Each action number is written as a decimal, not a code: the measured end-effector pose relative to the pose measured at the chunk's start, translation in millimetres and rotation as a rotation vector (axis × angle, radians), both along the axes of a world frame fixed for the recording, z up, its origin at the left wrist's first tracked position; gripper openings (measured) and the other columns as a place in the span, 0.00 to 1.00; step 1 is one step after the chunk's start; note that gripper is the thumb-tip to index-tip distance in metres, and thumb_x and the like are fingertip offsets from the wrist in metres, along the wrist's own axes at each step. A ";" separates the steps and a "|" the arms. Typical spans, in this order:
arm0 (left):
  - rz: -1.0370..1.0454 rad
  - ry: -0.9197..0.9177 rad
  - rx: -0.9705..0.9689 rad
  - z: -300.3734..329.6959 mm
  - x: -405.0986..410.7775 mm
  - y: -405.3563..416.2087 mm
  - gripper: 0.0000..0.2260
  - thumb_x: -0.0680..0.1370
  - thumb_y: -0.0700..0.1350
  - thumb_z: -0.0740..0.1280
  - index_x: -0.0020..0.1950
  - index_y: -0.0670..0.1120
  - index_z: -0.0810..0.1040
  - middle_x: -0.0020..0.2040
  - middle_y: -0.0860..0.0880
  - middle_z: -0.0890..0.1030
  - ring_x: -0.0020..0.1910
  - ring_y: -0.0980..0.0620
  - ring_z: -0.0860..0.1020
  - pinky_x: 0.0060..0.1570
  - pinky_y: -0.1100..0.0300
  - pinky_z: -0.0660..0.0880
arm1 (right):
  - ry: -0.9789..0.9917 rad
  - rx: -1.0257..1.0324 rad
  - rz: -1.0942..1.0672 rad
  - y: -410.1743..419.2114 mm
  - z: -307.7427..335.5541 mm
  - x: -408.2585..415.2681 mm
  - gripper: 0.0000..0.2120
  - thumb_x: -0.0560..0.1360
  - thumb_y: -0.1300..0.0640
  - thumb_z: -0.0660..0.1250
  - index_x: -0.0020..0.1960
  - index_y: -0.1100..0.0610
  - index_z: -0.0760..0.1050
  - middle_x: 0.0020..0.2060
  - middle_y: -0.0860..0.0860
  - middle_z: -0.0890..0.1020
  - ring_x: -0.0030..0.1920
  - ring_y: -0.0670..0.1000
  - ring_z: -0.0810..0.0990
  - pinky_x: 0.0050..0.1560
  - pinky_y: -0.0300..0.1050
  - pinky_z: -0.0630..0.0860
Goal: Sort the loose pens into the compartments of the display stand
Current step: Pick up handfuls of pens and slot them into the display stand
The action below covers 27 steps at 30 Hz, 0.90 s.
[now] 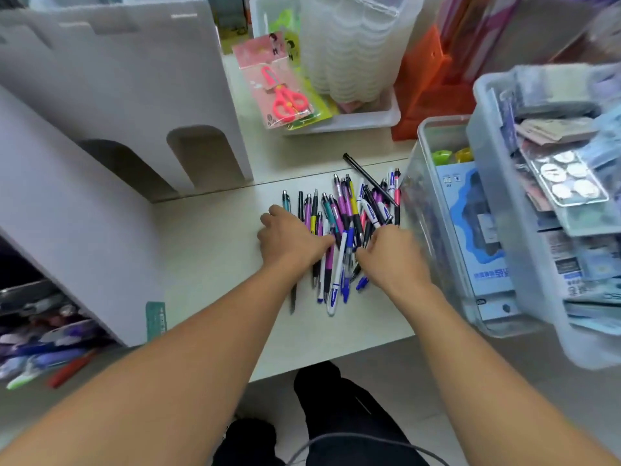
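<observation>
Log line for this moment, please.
step: gathering | pens: loose on table | left hand: on pile | right hand: on pile | stand: untouched

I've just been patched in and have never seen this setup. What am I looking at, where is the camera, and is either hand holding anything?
There is no machine: a person works with two bare hands. The single picture comes from a camera on their head, looking down. On the pale table lies a heap of loose coloured pens. The left hand rests on the heap's left side, fingers curled onto the pens. The right hand reaches into the right side; whether it grips a pen I cannot tell. At left stands the white display stand; a clear plastic bin sits at right, packaged pink scissors behind.
</observation>
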<state>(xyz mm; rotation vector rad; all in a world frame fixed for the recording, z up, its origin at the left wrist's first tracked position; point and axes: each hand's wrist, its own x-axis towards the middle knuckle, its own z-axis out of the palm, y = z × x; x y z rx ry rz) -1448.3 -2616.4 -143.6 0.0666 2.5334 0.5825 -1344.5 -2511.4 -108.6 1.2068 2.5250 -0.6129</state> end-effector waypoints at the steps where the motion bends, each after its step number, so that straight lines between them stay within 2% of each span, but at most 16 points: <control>1: -0.013 0.002 -0.018 -0.2 -1.4 3.2 0.48 0.64 0.61 0.80 0.72 0.39 0.61 0.68 0.41 0.69 0.66 0.38 0.72 0.61 0.49 0.73 | -0.001 0.004 0.029 0.5 -0.7 -1.1 0.09 0.76 0.53 0.69 0.41 0.57 0.77 0.33 0.51 0.76 0.36 0.55 0.77 0.36 0.43 0.71; 6: -0.157 0.091 -0.089 -8.6 0.9 4.9 0.45 0.64 0.61 0.80 0.68 0.39 0.63 0.64 0.41 0.70 0.62 0.39 0.74 0.54 0.51 0.74 | -0.055 -0.004 0.158 -4.9 -7.2 1.3 0.10 0.77 0.49 0.68 0.45 0.56 0.76 0.39 0.52 0.79 0.43 0.58 0.79 0.42 0.46 0.72; 9: -0.208 0.147 -0.095 -14.4 1.0 0.8 0.34 0.69 0.53 0.76 0.66 0.39 0.64 0.62 0.41 0.71 0.58 0.39 0.75 0.47 0.53 0.71 | -0.085 -0.065 0.192 -15.4 -13.2 5.3 0.13 0.75 0.47 0.70 0.41 0.55 0.73 0.39 0.52 0.78 0.44 0.59 0.79 0.41 0.45 0.71; 12: -0.267 0.211 -0.096 -15.6 -1.9 -10.9 0.22 0.74 0.44 0.70 0.63 0.39 0.67 0.60 0.41 0.73 0.56 0.39 0.75 0.44 0.54 0.67 | -0.070 -0.122 0.170 -20.3 -20.1 4.3 0.14 0.74 0.47 0.72 0.39 0.54 0.71 0.39 0.52 0.78 0.43 0.58 0.78 0.41 0.45 0.71; 17: -0.258 0.246 -0.003 -22.4 -13.6 -47.6 0.10 0.78 0.45 0.65 0.57 0.42 0.71 0.50 0.44 0.74 0.43 0.44 0.69 0.42 0.54 0.63 | 0.033 -0.173 0.120 -27.7 -30.7 -8.6 0.19 0.74 0.47 0.74 0.35 0.54 0.69 0.33 0.52 0.78 0.36 0.54 0.78 0.34 0.44 0.68; 19: -0.151 0.153 0.091 -22.2 -21.4 -56.2 0.07 0.79 0.45 0.65 0.52 0.43 0.70 0.46 0.46 0.73 0.42 0.45 0.70 0.41 0.56 0.64 | 0.083 -0.156 0.137 -32.7 -34.9 -15.3 0.18 0.75 0.47 0.74 0.35 0.55 0.70 0.33 0.53 0.78 0.36 0.54 0.78 0.36 0.45 0.69; 22: 0.225 -0.159 0.427 -15.2 -31.3 -69.2 0.05 0.78 0.43 0.65 0.44 0.45 0.72 0.39 0.46 0.75 0.34 0.47 0.75 0.33 0.58 0.69 | 0.124 -0.067 0.173 -39.6 -36.3 -20.7 0.14 0.76 0.49 0.73 0.39 0.55 0.73 0.35 0.52 0.79 0.40 0.56 0.79 0.39 0.45 0.70; 24: 0.453 -0.362 0.639 -2.9 -33.0 -82.3 0.06 0.77 0.39 0.65 0.41 0.44 0.71 0.34 0.47 0.72 0.28 0.51 0.70 0.26 0.62 0.67 | 0.235 -0.016 0.155 -45.9 -28.8 -23.7 0.13 0.77 0.46 0.72 0.42 0.55 0.76 0.34 0.49 0.79 0.38 0.54 0.78 0.39 0.45 0.69; 25: 0.523 -0.442 0.743 5.2 -32.9 -87.2 0.07 0.77 0.37 0.64 0.41 0.44 0.70 0.32 0.48 0.70 0.25 0.53 0.67 0.24 0.63 0.66 | 0.333 -0.047 0.131 -51.5 -22.2 -27.1 0.14 0.77 0.45 0.71 0.42 0.55 0.77 0.33 0.48 0.79 0.37 0.53 0.78 0.38 0.45 0.70; 27: 0.627 -0.565 0.940 23.7 -28.4 -95.5 0.08 0.78 0.35 0.64 0.41 0.45 0.69 0.31 0.49 0.67 0.23 0.55 0.63 0.22 0.64 0.62 | 0.563 -0.281 0.004 -70.8 -4.3 -32.5 0.15 0.79 0.44 0.68 0.42 0.55 0.79 0.34 0.49 0.81 0.38 0.52 0.80 0.40 0.48 0.75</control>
